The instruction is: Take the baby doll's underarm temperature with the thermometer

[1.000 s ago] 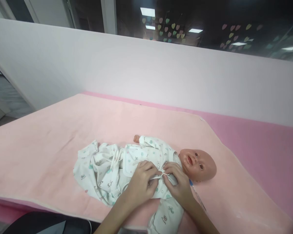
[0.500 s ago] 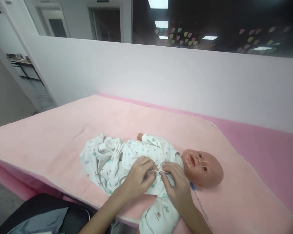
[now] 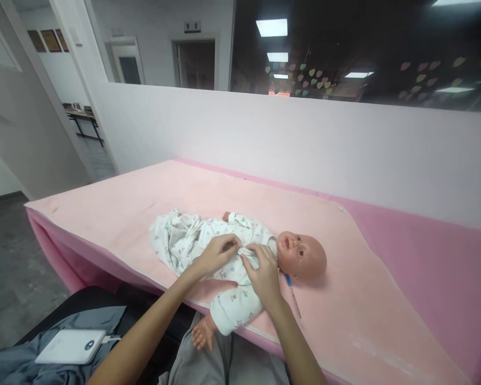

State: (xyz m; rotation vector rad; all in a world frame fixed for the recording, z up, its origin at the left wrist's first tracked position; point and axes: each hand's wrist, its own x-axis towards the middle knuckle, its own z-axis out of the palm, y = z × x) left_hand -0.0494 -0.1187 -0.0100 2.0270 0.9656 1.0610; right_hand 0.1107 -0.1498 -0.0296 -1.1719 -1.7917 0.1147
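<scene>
A baby doll [image 3: 304, 256] lies on its back, head to the right, in a white printed wrap top [image 3: 224, 275]. Over its chest, my left hand [image 3: 218, 254] has its fingertips pinched together on a white tie string of the top. Close beside it, my right hand [image 3: 264, 270] pinches at the white tie [image 3: 242, 250] too. Much of the string is hidden by my fingers. The doll's near arm hangs toward the table edge, its hand [image 3: 204, 331] over my lap. Bunched white printed cloth [image 3: 172, 240] covers its legs.
Peach padding [image 3: 128, 208] covers the pink table, with a white wall and dark window behind. A thin cord with a blue end [image 3: 288, 280] lies near the doll's neck. On grey cloth at lower left rests a white power bank [image 3: 70, 346] with a cable.
My view has shifted back, showing more of my lap and the doll's near hand. The tie, stretched between my fingers before, now shows only as a small white bit at my fingertips.
</scene>
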